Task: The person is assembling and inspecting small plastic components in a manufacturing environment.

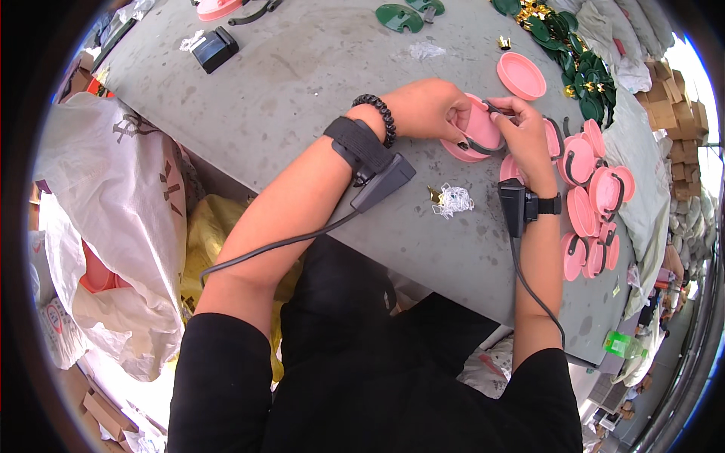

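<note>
My left hand (436,112) grips the left side of a pink round shallow cup (485,130), its fingers closed on the rim. A dark curved strap (483,149) runs along the cup's near edge. From the other side, my right hand (526,134) pinches the dark strap's upper end by the rim. Part of the cup is hidden behind my fingers. Close by on the right lie several more pink cups (581,160) with dark curved straps. Beyond my right hand sits a pink round piece (521,76) with no strap visible on it.
White tangled string (455,201) lies on the grey table (317,90) in front of me. Green discs with gold pieces (581,72) are heaped at the far right, and a black box (215,50) stands far left. A white sack (113,219) hangs beside the table's left edge.
</note>
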Tool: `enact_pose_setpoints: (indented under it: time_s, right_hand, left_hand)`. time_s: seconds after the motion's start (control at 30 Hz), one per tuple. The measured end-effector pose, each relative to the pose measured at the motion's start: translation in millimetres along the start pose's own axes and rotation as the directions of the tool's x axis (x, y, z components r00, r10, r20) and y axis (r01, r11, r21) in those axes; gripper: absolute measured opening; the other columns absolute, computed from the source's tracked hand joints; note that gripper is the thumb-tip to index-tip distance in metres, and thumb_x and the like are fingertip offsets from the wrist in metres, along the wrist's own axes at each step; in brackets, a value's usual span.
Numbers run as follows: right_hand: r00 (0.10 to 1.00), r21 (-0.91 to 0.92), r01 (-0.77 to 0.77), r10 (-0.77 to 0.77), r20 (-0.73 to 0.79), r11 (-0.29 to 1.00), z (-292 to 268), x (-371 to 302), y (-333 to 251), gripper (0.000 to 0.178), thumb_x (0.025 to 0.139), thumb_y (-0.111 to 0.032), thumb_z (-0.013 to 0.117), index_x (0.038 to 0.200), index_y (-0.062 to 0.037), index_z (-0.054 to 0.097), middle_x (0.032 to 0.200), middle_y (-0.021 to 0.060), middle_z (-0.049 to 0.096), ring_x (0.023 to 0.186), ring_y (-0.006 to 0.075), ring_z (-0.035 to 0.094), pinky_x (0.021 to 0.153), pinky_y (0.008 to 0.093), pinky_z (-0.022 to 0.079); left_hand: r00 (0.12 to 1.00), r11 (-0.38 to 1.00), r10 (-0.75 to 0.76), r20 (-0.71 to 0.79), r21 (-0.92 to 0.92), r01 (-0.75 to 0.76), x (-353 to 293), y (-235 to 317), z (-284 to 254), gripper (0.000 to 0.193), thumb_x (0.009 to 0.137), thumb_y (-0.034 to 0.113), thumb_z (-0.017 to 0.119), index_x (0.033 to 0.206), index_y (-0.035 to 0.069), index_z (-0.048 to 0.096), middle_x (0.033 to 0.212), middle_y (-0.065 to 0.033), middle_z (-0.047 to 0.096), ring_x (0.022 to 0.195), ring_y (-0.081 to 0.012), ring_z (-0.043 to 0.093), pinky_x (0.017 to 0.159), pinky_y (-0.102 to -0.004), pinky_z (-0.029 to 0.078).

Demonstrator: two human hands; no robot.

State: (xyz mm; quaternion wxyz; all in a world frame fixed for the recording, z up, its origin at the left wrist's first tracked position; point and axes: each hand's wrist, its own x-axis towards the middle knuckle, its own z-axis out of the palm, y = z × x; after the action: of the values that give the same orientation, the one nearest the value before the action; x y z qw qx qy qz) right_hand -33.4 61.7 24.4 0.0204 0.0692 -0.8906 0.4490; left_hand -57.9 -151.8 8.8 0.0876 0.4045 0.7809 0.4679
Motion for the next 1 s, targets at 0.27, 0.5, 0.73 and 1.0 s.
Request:
enact_pose_setpoints:
  time_s: [0.27,0.5,0.73,1.0]
  right_hand:
    - [0.979,-0.246,0.100,-0.139,-0.146,0.964,17,-17,-14,0.031,0.083,-0.023,0.060,0.103,0.0007,0.062,0.089,0.0066,0.063,0.078,0.0153,0.058,0.073,0.0274,0.045]
    - [0.937,0.199,-0.349,0.335,0.102,0.916,-9,-29,-36,0.036,0.089,-0.025,0.047,0.112,0.0012,0.055,0.082,0.0067,0.058,0.073,0.0128,0.060,0.064,0.0234,0.049]
    - [0.968,0.381,-0.219,0.151,0.202,0.898,0,-38,-23,0.046,0.088,-0.012,0.043,0.130,0.0051,0.037,0.087,0.0046,0.057,0.077,0.0111,0.059,0.066,0.0256,0.052]
    - [0.983,0.303,-0.151,0.112,0.143,0.941,16,-40,-23,0.050,0.083,-0.013,0.058,0.125,0.0071,0.041,0.074,0.0012,0.055,0.061,0.0064,0.055,0.050,0.0197,0.046]
  left_hand:
    - [0.997,0.997,0.064,-0.049,0.037,-0.063,-2,2,3,0.027,0.065,0.021,0.074,0.071,0.002,0.055,0.056,-0.0054,0.047,0.054,-0.0183,0.046,0.052,-0.0308,0.039]
    - [0.978,0.893,0.143,-0.152,0.445,-0.062,-7,13,20,0.037,0.065,0.038,0.072,0.068,0.007,0.052,0.104,-0.0130,0.053,0.092,-0.0304,0.051,0.075,-0.0364,0.043]
    - [0.967,0.891,0.233,-0.102,0.420,-0.171,0,5,30,0.036,0.079,0.039,0.059,0.077,0.004,0.050,0.104,-0.0172,0.053,0.095,-0.0342,0.050,0.083,-0.0372,0.040]
    - [0.974,0.931,-0.137,-0.178,-0.358,0.065,0,-2,28,0.029,0.086,0.020,0.041,0.108,0.003,0.050,0.099,-0.0175,0.059,0.092,-0.0298,0.056,0.082,-0.0376,0.044]
